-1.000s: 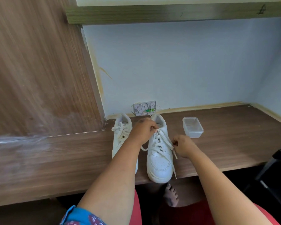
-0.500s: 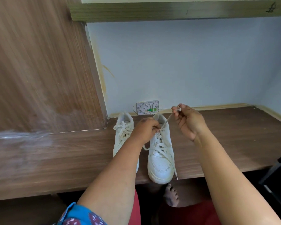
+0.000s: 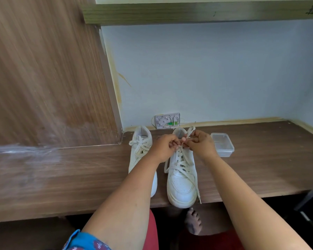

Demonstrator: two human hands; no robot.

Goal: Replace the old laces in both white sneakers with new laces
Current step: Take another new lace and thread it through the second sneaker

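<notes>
I see both hands together over the right sneaker (image 3: 182, 183) on the desk (image 3: 79, 174). Left hand (image 3: 163, 147) and right hand (image 3: 201, 144) each pinch its lace (image 3: 188, 135) near the collar. The left sneaker (image 3: 140, 150) stands just beside, laced. A tub (image 3: 222, 144) sits near the right hand.
</notes>
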